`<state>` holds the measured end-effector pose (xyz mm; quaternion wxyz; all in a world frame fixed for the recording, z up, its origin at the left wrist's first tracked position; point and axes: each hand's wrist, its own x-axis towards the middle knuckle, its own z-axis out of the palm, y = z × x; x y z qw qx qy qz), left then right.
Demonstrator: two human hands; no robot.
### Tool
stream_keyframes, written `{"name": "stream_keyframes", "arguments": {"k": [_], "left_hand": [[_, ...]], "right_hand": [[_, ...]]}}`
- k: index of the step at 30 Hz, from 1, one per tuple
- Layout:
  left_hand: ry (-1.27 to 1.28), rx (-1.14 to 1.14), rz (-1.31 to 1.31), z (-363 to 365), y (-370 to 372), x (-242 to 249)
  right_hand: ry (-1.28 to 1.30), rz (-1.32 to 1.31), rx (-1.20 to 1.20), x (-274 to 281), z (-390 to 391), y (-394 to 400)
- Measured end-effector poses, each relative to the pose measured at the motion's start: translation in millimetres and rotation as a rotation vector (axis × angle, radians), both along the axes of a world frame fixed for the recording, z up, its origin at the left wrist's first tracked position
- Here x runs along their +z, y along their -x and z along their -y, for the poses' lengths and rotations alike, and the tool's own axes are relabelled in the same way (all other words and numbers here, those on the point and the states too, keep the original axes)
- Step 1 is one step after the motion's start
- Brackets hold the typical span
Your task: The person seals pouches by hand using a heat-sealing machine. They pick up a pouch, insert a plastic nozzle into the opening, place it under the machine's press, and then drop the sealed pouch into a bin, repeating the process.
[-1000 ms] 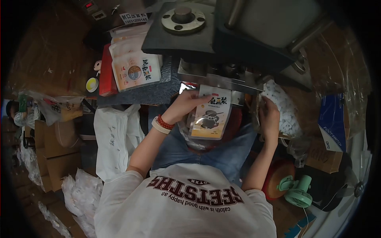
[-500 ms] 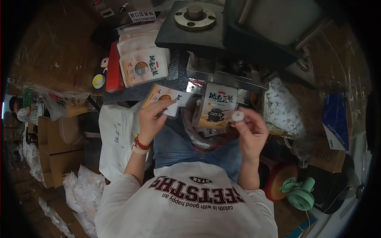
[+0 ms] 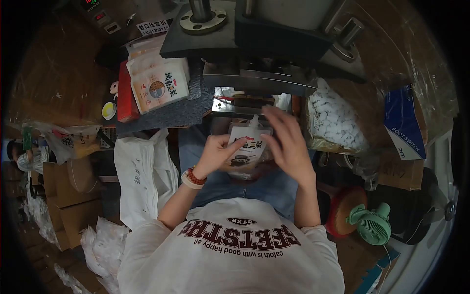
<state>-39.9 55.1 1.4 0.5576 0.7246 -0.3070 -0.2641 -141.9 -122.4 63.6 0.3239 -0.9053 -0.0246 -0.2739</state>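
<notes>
A white printed pouch (image 3: 248,149) with a small spout (image 3: 255,120) at its top is held upright above my lap. My left hand (image 3: 218,156) grips its left edge, thumb pressed on the front. My right hand (image 3: 290,149) is at the pouch's right side, fingers stretched out and apart, the thumb close by the upper right edge. Just beyond the spout lies the metal front of the sealing machine (image 3: 254,78), with its shiny lower plate (image 3: 224,104).
A stack of similar pouches (image 3: 159,83) leans by a red box (image 3: 127,93) at the left. A bag of small white pieces (image 3: 335,117) stands at the right, before a blue box (image 3: 404,122). A green fan (image 3: 373,224) is lower right.
My left hand has moved right, to a pouch over my lap. My right hand has moved up and left, and the white piece is no longer in its fingers. The view has shifted.
</notes>
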Motion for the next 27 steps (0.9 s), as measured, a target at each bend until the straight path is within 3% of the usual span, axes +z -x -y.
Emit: {"name": "stream_keyframes", "arguments": {"k": [1, 5, 7, 9, 13, 15, 17, 19, 20, 22, 23, 25, 26, 27], "left_hand": [[0.046, 0.047, -0.29, 10, 1, -8], [0.232, 0.125, -0.66, 40, -18, 5], [0.228, 0.108, -0.702, 47, -37, -6], [0.314, 0.103, -0.797, 52, -40, -1], [0.242, 0.085, -0.752, 51, -43, -2], [0.098, 0.062, -0.631, 38, -58, -4], [-0.09, 0.263, 0.105, 11, -82, -11], [-0.532, 0.681, 1.108, -17, -96, 3], [-0.538, 0.682, 1.107, -39, -103, -6], [-0.702, 0.346, 1.159, -73, -102, -22], [-0.567, 0.279, 1.126, -81, -90, -18], [-0.525, 0.248, 1.09, -96, -77, -27], [-0.487, 0.23, 1.041, -102, -72, -33], [-0.378, 0.29, 0.978, -94, -60, -14]], "right_hand": [[-0.071, 0.076, -0.096, 4, 8, 5], [-0.112, 0.092, -0.515, 19, 52, 23], [-0.07, 0.064, -0.576, -2, 78, 12], [0.24, -0.082, -0.63, -49, 101, 0], [0.179, -0.226, -0.546, -50, 99, 1], [0.076, -0.188, -0.55, -52, 99, 3], [-0.02, -0.149, -0.547, -49, 99, 3], [-0.141, -0.085, -0.7, -46, 94, 8], [-0.144, -0.089, -0.696, -47, 91, 10], [-0.184, 0.188, -0.698, -48, 89, 15], [-0.185, 0.196, -0.701, -45, 83, 17], [-1.077, 0.28, -0.271, -32, 58, 20], [-1.076, 0.278, -0.275, -25, 46, 18], [-1.123, 0.255, -0.128, -17, 31, 16]]}}
